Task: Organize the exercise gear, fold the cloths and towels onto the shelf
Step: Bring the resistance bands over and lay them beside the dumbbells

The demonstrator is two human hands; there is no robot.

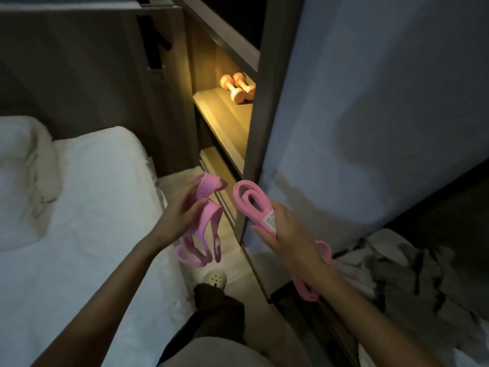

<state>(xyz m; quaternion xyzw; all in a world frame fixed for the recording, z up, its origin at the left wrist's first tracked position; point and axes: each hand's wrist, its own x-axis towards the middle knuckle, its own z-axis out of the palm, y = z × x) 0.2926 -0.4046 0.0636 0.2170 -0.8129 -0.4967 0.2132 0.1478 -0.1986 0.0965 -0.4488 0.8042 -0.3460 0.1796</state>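
My left hand grips a pink pedal resistance band whose loops hang below the fingers. My right hand holds a coiled flat pink resistance band with a white label; its tail droops under my forearm. Both hands hover in front of the lit wooden shelf. Two pink dumbbells lie side by side at the back of that shelf. A lower shelf shows just behind the left hand's band.
A bed with a white sheet and a pillow fills the left. An open grey wardrobe door stands to the right. Crumpled cloths lie low on the right. My shoe stands on the narrow floor strip.
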